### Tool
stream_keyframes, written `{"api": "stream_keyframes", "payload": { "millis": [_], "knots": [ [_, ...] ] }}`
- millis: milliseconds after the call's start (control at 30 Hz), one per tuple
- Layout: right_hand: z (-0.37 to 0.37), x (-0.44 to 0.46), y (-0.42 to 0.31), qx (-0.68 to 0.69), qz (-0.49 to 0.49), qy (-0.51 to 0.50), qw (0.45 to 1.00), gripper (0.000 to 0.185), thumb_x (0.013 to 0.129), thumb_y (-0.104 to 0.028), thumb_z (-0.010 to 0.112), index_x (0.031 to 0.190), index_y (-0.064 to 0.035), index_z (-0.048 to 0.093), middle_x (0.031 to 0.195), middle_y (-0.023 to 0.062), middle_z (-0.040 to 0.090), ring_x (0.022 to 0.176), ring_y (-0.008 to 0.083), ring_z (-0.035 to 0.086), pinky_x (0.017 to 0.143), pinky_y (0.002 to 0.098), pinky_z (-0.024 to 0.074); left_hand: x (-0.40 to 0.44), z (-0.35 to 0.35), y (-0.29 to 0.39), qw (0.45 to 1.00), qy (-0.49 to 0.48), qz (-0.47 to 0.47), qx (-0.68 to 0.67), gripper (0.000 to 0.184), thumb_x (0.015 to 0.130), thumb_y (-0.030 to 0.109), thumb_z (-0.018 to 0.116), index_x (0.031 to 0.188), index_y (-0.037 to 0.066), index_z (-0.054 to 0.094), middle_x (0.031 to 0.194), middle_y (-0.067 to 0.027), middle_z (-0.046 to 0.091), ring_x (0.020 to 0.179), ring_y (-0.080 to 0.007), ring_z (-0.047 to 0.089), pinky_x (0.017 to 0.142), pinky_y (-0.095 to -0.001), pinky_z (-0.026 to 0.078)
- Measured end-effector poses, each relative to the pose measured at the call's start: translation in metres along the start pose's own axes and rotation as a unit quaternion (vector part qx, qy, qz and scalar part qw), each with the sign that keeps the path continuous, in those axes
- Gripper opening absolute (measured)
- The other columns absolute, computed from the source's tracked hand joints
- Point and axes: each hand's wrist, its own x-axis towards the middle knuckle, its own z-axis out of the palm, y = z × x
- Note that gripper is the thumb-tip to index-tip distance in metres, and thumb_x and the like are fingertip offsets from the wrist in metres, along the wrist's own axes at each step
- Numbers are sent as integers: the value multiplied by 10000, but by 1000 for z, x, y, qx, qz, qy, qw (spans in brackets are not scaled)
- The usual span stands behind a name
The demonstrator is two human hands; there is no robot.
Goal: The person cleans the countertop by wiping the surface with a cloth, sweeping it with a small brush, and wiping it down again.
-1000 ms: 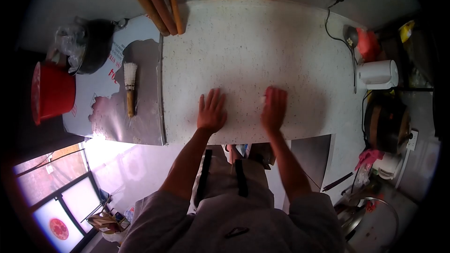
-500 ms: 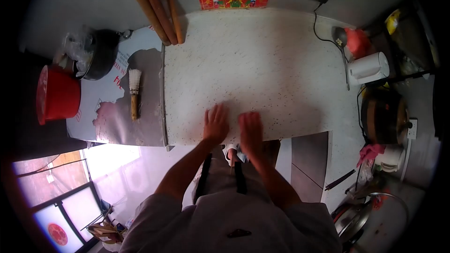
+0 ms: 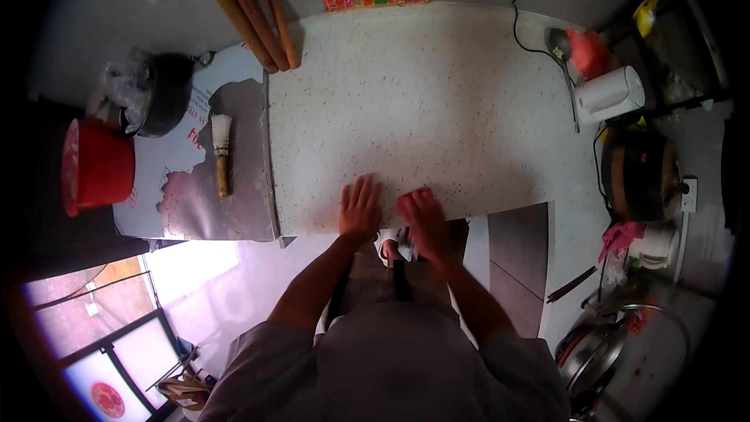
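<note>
My left hand (image 3: 360, 207) lies flat on the speckled white countertop (image 3: 406, 94) near its front edge, fingers spread a little and nothing under them that I can see. Just to its right, my right hand (image 3: 426, 220) presses on a small pink-red cloth (image 3: 416, 201), its fingers bent over it against the counter. Part of the cloth is hidden beneath the fingers. A narrow strip of counter separates the two hands.
A white-bristled brush (image 3: 222, 156) lies on the metal sheet at left, near a red bucket (image 3: 100, 166) and dark pot (image 3: 168, 94). Wooden rods (image 3: 242, 16) lean at the back. At right are a white kettle (image 3: 609, 94), a ladle and a dark round pot (image 3: 641, 173).
My right hand has moved left and toward the counter's front edge with the cloth, close to my left hand. The left hand has shifted slightly nearer the edge.
</note>
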Motion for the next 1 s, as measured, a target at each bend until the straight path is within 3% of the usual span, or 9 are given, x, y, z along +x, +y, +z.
{"api": "stream_keyframes", "payload": {
  "millis": [33,133,267,433,533,600,733,800,1000],
  "knots": [
    [-7,-1,20,5,-30,-2,1000,379,819,-117,610,1184,-33,547,1202,163,531,1245,400,473,1052,520,377,0,0,0,1000,-3,-1,-2,610,902,285,548,1475,124,418,1602,-148,271,1492,-317,227,1200,-549,138],
    [-37,20,57,-45,128,-61,989,415,826,-79,589,1232,-26,524,1210,194,517,1237,419,461,1057,536,367,0,0,-2,1000,8,7,8,618,884,290,571,1463,122,434,1587,-138,301,1472,-315,266,1188,-541,175],
    [-7,23,26,-118,110,89,983,411,839,-57,570,1240,-1,502,1183,233,511,1157,439,486,1045,555,369,9,-17,-10,999,3,32,-34,623,853,275,605,1447,158,458,1562,-123,341,1434,-314,324,1152,-515,256],
    [3,23,-25,70,25,-57,996,447,850,-75,557,1288,-4,494,1251,212,518,1191,439,484,1065,556,364,19,-41,-15,991,-102,4,-89,605,843,250,613,1430,201,476,1564,-119,335,1427,-320,335,1139,-501,292],
    [-37,33,14,100,63,-211,970,518,862,-82,566,1362,-1,457,1370,203,482,1292,446,432,1069,555,355,4,-28,-25,997,-25,1,-71,627,863,269,603,1459,174,435,1572,-133,315,1447,-339,303,1165,-523,251],
    [-7,5,56,-69,55,40,995,469,830,-70,576,1289,-4,510,1321,225,490,1263,439,441,1003,537,384,-13,-22,-30,998,9,-52,25,649,878,283,595,1481,151,395,1581,-154,292,1463,-357,270,1175,-546,217],
    [10,5,36,-97,135,100,981,583,840,-75,582,1393,16,421,1388,252,440,1319,465,391,1101,568,312,-54,-20,-47,992,-9,-125,22,695,931,291,546,1537,100,266,1607,-210,193,1492,-396,177,1181,-586,157],
    [12,13,6,-65,105,2,992,522,893,-80,561,1385,25,422,1404,264,426,1335,481,372,1124,589,292,-62,-20,-53,993,-36,-111,33,731,937,329,557,1545,87,231,1601,-252,155,1494,-416,144,1176,-604,142],
    [33,9,-35,62,-15,-18,998,486,871,-85,571,1344,-12,480,1394,207,463,1346,431,390,1104,550,328,-64,-23,-62,993,-73,-85,-24,879,910,443,606,1570,88,148,1615,-271,61,1498,-459,53,1159,-644,95]
  ]
}}
